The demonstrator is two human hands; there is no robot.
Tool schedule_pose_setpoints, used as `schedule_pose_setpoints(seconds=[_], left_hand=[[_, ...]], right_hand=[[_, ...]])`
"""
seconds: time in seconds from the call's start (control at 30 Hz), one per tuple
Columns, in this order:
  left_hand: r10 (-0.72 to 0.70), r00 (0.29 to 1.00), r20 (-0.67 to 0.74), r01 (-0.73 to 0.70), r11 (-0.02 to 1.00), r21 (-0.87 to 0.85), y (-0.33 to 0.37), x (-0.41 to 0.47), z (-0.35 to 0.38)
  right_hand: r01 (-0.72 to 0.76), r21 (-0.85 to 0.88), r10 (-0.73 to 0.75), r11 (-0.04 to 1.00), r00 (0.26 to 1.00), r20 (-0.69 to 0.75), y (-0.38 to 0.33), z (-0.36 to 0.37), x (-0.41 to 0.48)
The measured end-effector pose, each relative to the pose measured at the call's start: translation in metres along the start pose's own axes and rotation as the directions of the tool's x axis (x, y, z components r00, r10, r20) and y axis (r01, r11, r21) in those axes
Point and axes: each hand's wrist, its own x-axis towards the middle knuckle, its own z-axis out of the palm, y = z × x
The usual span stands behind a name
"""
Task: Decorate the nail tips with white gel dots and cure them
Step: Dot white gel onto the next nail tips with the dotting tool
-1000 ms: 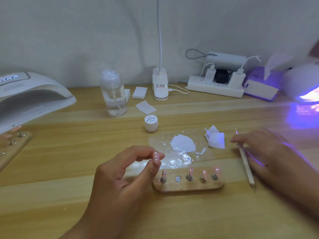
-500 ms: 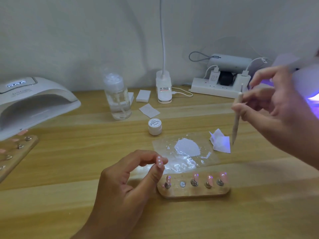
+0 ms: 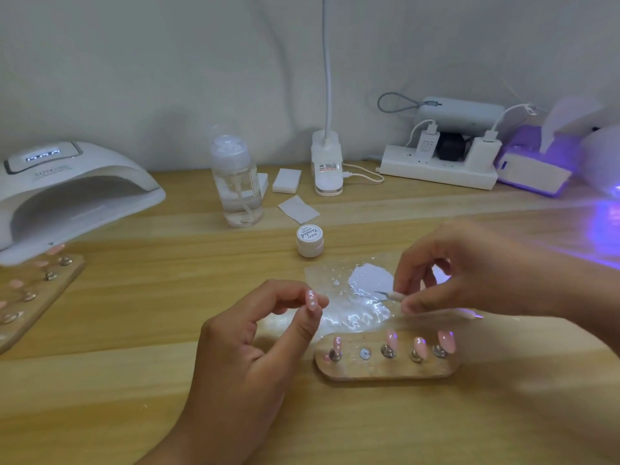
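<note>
Over palette (image 3: 349,318) | right grip (image 3: 469,273) pinches pen (image 3: 397,296) | left grip (image 3: 268,337) pinches nail tip (image 3: 312,299) alongside

On the wooden desk (image 3: 134,380) by the wall — clear pump bottle (image 3: 238,186), clip lamp (image 3: 327,169), white power strip (image 3: 436,171).

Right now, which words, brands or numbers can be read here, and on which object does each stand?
"Painted": cursive, lid of the small round white jar; the smaller print above is unreadable.
"SUN": top of the white arched curing lamp; the characters after it are blurred.
Its lit display: digits blurred.
Label on the white clip lamp base: too small.
Print on the white charger plug: too small.
</note>
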Motion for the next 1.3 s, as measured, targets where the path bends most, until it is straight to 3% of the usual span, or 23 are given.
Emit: schedule_pose_setpoints(seconds=[0.63, 0.8, 0.93, 1.1, 1.3], left_hand=[[0.016, 1.0, 0.014, -0.017, 0.999, 0.029, -0.001, 0.0, -0.001], [0.011, 1.0, 0.013, -0.011, 1.0, 0.026, -0.001, 0.0, 0.0], [0.008, 1.0, 0.011, -0.008, 1.0, 0.018, -0.001, 0.0, 0.0], [0.011, 1.0, 0.013, -0.011, 1.0, 0.028, -0.001, 0.0, 0.0], [-0.002, 1.0, 0.013, 0.001, 1.0, 0.025, 0.0, 0.0, 0.0]], right_hand=[[0.02, 0.029, -0.021, 0.999, 0.999, 0.026, 0.012, 0.014, -0.002], [0.053, 0.028, -0.052, 0.998, 0.998, -0.04, 0.015, 0.008, -0.003], [0.056, 0.01, -0.053, 0.998, 0.976, -0.211, 0.028, -0.007, -0.003], [-0.064, -0.185, 0.037, 0.981, 0.988, -0.148, 0.048, -0.011, -0.015], [0.006, -0.208, -0.069, 0.978, 0.952, -0.299, 0.052, 0.01, -0.025]])
